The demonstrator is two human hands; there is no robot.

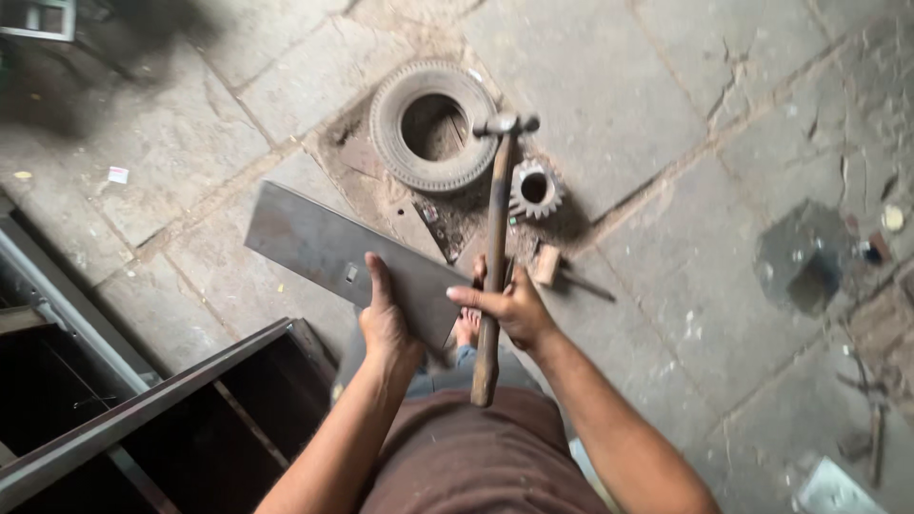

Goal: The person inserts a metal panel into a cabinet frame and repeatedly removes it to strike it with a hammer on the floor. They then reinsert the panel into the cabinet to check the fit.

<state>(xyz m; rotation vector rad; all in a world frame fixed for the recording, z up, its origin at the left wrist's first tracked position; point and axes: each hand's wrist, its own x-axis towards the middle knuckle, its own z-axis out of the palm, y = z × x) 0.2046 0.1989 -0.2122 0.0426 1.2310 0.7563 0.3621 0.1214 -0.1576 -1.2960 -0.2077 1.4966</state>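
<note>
L hand [386,319] gripping flat steel plate [352,257] edge, R hand [514,306] closed round hammer [495,238] handle, head up

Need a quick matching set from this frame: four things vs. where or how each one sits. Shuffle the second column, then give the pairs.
1. hammer
2. flat metal plate
3. small tyre
4. toothed gear

a. lying flat on the stone floor, hole up, above the plate
b. gripped at the handle by the right hand, head up
c. held at its near end by the left hand
d. on the floor just right of the hammer handle

Pairs: 1-b, 2-c, 3-a, 4-d
</note>
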